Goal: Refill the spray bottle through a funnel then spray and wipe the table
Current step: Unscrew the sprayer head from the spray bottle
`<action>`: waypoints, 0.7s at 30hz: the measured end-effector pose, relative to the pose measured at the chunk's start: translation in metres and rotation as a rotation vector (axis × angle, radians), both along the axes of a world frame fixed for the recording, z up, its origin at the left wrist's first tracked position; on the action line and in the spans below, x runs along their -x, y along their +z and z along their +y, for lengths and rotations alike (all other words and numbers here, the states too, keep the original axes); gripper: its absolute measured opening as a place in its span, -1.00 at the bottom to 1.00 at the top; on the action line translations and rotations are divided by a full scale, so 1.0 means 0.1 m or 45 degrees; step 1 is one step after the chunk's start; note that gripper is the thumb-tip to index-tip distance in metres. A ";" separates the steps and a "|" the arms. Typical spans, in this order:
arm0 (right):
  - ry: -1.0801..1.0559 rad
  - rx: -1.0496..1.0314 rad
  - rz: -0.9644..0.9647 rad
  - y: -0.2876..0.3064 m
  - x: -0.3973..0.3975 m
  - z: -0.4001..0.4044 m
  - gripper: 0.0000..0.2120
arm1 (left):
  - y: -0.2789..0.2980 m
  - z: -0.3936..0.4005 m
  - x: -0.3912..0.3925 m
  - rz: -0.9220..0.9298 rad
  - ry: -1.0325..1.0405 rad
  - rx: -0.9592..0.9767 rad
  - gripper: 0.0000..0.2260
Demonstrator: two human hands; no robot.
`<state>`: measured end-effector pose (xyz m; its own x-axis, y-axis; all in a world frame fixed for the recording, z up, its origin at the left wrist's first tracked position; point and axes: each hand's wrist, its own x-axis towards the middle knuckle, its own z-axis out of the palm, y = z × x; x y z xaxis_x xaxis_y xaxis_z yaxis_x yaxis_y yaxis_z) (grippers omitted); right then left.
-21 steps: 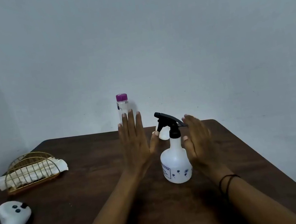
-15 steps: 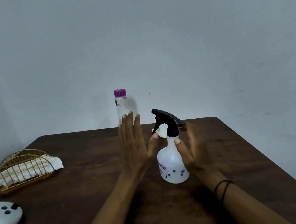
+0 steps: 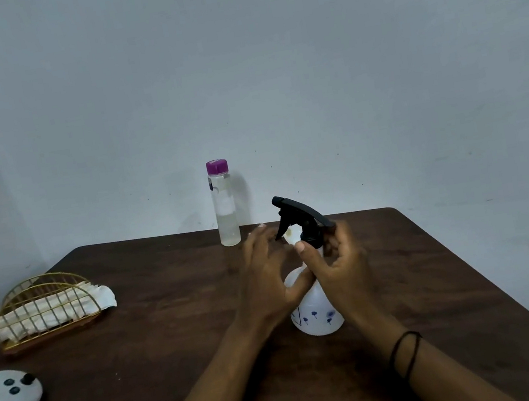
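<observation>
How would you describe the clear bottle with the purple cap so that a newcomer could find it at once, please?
Start at the dark wooden table and look to its far edge, against the pale wall. There stands the clear bottle, tall, slim and upright, just behind the person's left hand. Unlike the squat white spray bottle with its black trigger head nearby, it is see-through and has a purple cap.

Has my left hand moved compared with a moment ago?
Yes. The left hand has closed in rightward onto the spray bottle, leaving the water bottle behind it uncovered.
</observation>
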<state>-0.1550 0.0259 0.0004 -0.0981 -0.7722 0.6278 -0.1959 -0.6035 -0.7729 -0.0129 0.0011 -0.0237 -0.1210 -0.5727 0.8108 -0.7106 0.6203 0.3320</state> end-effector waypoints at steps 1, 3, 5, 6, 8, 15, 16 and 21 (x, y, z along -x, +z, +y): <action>0.008 -0.006 -0.018 0.00 -0.01 0.01 -0.78 | 0.00 0.02 0.03 0.008 -0.035 -0.009 -0.59; 0.000 -0.005 -0.054 0.02 -0.02 0.01 -0.80 | 0.00 0.04 0.09 0.078 -0.069 -0.074 -0.60; -0.005 -0.003 -0.062 0.02 -0.03 0.01 -0.85 | 0.01 0.05 0.14 0.183 -0.075 -0.103 -0.66; -0.013 0.003 -0.047 0.01 -0.04 0.00 -0.88 | 0.01 0.06 0.16 0.231 -0.111 -0.115 -0.73; -0.039 0.029 -0.003 -0.03 -0.04 -0.03 -0.93 | 0.02 0.10 0.22 0.352 -0.251 -0.207 -0.85; -0.034 0.006 -0.037 -0.08 -0.10 -0.01 -0.76 | 0.00 0.11 0.22 0.396 -0.348 -0.330 -0.70; -0.032 -0.002 -0.061 -0.09 -0.11 0.00 -0.75 | 0.02 0.12 0.23 0.417 -0.360 -0.339 -0.74; -0.029 0.000 -0.077 -0.09 -0.13 0.01 -0.72 | -0.04 0.10 0.24 0.396 -0.317 -0.350 -0.73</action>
<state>-0.1420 0.0272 -0.0090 -0.1536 -0.7691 0.6204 -0.1623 -0.5997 -0.7836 -0.0369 0.0113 -0.0277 -0.0573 -0.7554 0.6527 -0.3928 0.6181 0.6809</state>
